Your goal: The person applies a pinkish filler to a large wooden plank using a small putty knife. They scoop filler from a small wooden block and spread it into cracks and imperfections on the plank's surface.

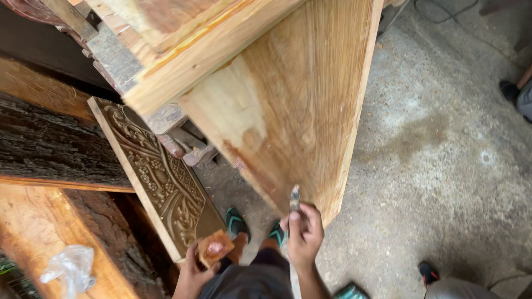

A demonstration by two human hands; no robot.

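Observation:
My right hand [303, 232] grips a small thin tool [295, 198], its tip against the lower part of a large pale wooden panel [299, 105] that stands upright in front of me. My left hand [195, 269] holds a small reddish-brown flat piece [215, 248] low by my knee, away from the panel. My feet in dark and teal sandals [237, 221] stand on the concrete below the panel.
A carved wooden board [160, 177] leans to the left. Rough bark-edged planks [50, 149] and a crumpled plastic bag [69, 267] lie at far left. Grey concrete floor [443, 166] spreads right, with other people's feet [428, 272] at the lower right and a shoe [509, 89] at the right edge.

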